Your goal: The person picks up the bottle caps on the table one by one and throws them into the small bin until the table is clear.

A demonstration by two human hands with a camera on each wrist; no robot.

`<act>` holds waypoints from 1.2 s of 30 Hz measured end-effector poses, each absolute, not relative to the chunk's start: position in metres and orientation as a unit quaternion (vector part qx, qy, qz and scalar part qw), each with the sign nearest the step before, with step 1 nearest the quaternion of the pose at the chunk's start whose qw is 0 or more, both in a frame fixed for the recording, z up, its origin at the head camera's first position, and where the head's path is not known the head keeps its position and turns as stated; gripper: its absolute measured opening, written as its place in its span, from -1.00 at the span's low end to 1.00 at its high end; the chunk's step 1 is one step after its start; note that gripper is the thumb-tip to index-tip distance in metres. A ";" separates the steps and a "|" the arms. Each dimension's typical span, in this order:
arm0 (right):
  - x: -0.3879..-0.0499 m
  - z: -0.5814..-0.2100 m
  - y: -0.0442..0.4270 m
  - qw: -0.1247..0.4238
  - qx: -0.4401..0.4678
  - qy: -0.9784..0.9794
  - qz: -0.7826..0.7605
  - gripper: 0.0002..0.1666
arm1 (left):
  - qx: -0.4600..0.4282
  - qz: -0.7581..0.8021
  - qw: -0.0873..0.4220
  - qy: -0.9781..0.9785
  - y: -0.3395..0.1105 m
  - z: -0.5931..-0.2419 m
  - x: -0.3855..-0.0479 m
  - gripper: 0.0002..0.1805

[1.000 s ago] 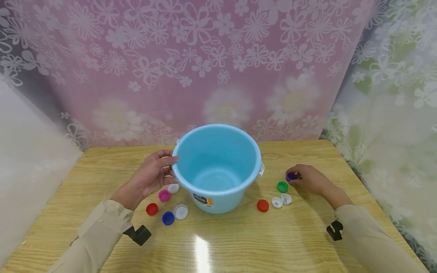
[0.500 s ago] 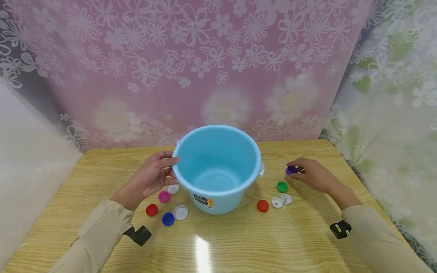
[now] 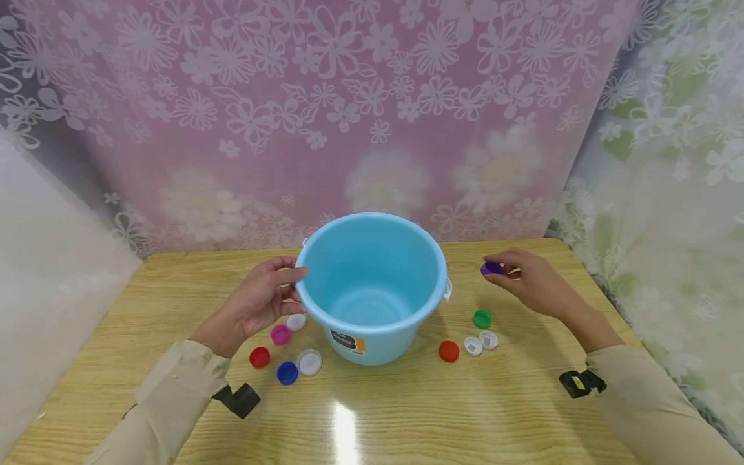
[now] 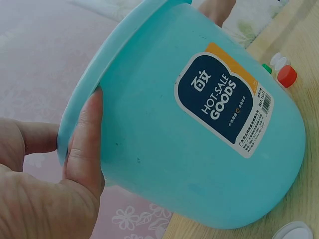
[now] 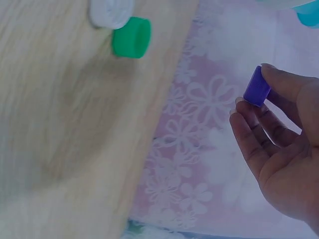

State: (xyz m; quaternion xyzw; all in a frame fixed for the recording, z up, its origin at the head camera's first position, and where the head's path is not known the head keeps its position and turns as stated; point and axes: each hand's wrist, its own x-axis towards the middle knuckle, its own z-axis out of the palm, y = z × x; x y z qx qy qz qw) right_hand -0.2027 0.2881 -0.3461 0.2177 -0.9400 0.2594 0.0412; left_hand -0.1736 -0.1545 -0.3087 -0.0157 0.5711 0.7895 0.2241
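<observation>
A light blue bucket (image 3: 372, 332) stands upright on the wooden table, its label facing me. My left hand (image 3: 258, 300) grips the bucket's left rim; in the left wrist view the thumb and fingers are on either side of that rim. Right of the bucket, my right hand (image 3: 535, 281) pinches a purple bottle cap (image 5: 257, 87) between thumb and fingertips, held above the table. Below that hand lie a green cap (image 3: 482, 319), two white caps (image 3: 488, 340) and a red cap (image 3: 449, 351). The inside of the bucket shows no caps.
Left of the bucket lie a magenta cap (image 3: 280, 334), another red cap (image 3: 259, 357), a blue cap (image 3: 287, 372) and two white caps (image 3: 309, 363). A white handle joint (image 3: 447, 289) juts from the bucket's right side. Flowered curtains (image 3: 383, 129) hang behind the table (image 3: 407, 420).
My right hand has lifted the purple cap off the table, up and slightly toward the bucket. The left hand stays on the rim, and the bucket has hardly moved.
</observation>
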 end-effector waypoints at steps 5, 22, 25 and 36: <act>-0.202 -0.335 0.278 0.064 0.223 -0.932 0.278 -0.55 | -0.011 0.790 0.227 0.570 -0.155 -0.309 -0.174 -0.73; -0.197 -0.287 0.231 0.097 0.251 -0.913 0.306 -0.48 | -0.015 0.792 0.224 0.567 -0.156 -0.310 -0.173 -0.75; -0.196 -0.282 0.221 0.097 0.262 -0.909 0.310 -0.50 | -0.016 0.793 0.224 0.567 -0.156 -0.310 -0.172 -0.74; -0.196 -0.276 0.188 0.103 0.312 -0.891 0.314 -0.54 | -0.011 0.794 0.227 0.564 -0.155 -0.310 -0.174 -0.71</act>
